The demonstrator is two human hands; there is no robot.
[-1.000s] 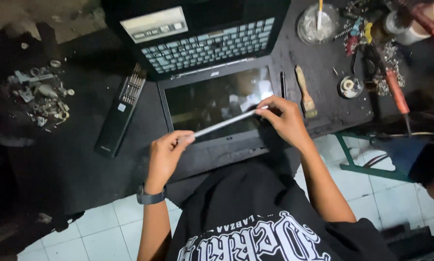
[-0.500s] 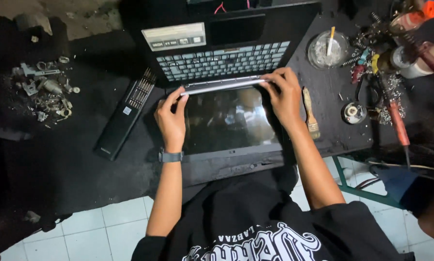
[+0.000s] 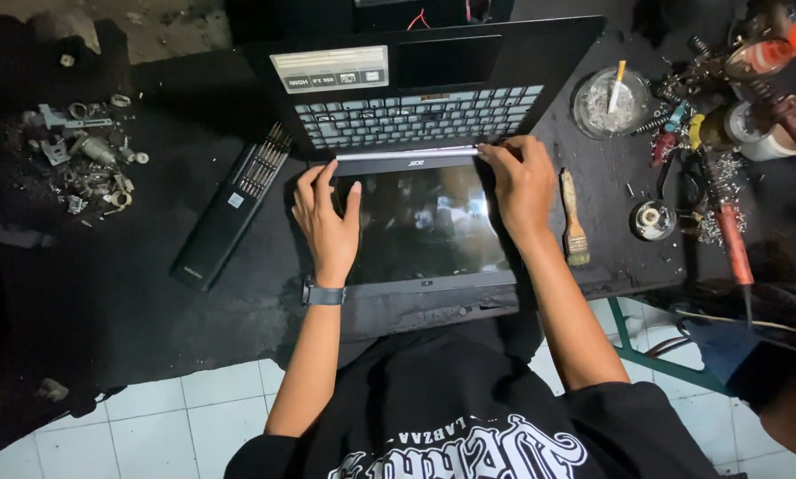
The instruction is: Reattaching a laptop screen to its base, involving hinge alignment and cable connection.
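A black laptop (image 3: 433,80) lies fully opened on the dark workbench, its keyboard half far from me and its screen (image 3: 425,226) near me. A thin silver hinge strip (image 3: 407,153) sits along the joint between them. My left hand (image 3: 325,217) rests flat on the screen's left part, fingertips by the strip's left end. My right hand (image 3: 522,186) presses its fingertips on the strip's right end. I wear a dark wristwatch (image 3: 324,294) on the left wrist.
A black screwdriver bit case (image 3: 229,208) lies left of the laptop. Loose metal parts (image 3: 83,160) are heaped at far left. A small brush (image 3: 574,222), a glass ashtray (image 3: 606,102), a round tin (image 3: 654,220) and tools (image 3: 726,213) crowd the right side.
Both hands carried the silver strip from over the screen up to the hinge line. It now lies flat there, and my left hand has lowered onto the screen.
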